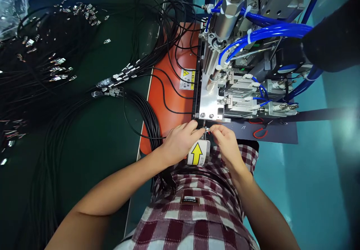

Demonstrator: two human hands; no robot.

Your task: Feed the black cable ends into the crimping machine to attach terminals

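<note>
My left hand [181, 143] is closed in a pinch on a thin black cable [144, 135], which trails off to the left. At the cable's end, between my two hands, sits a small metal connector [207, 130] with tiny red and white bits of wire. My right hand [226, 139] pinches at the right side of this end, thumb and forefinger together; its fingertips partly hide what they grip. Both hands are just below the front edge of the machine's metal plate [207, 101], above a label with a yellow arrow [197, 153].
Blue air hoses [270, 32] loop over the machine. Several black cables cross its orange base [160, 92]. Bundled cables with metal ends [128, 71] lie on the dark green table [112, 160], beside a clear plastic bag [12, 11]. Red-handled pliers [260, 133] rest at right.
</note>
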